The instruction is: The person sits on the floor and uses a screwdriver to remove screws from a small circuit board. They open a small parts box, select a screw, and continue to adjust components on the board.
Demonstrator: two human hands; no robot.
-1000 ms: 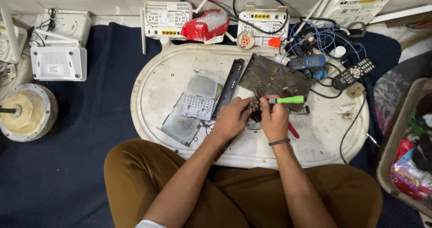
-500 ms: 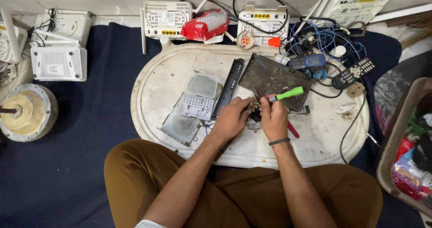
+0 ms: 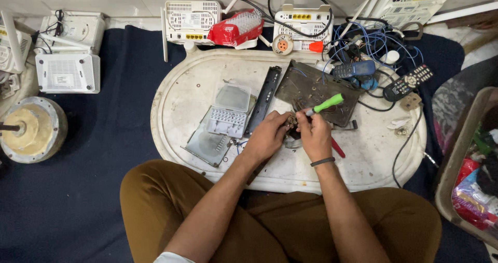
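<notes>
Slip risk at the small part
Your right hand (image 3: 315, 134) grips the green screwdriver (image 3: 326, 104); left hand (image 3: 268, 137) fingers pinch the part (image 3: 291, 122), which could slip

i see a white oval tray (image 3: 176, 102) resting on a dark blue cloth (image 3: 104, 138) over the floor. on the tray lie a grey keypad (image 3: 226, 122), a clear panel (image 3: 233, 97), a metal plate (image 3: 207, 144), a black strip (image 3: 263, 100), a brown board (image 3: 316, 92), a remote (image 3: 407, 82), a blue phone (image 3: 354, 69) and tangled wires (image 3: 373, 42). on the cloth beside the tray sit white routers (image 3: 67, 72) and a round metal drum (image 3: 32, 129). more routers (image 3: 191, 20) line the far edge.
</notes>
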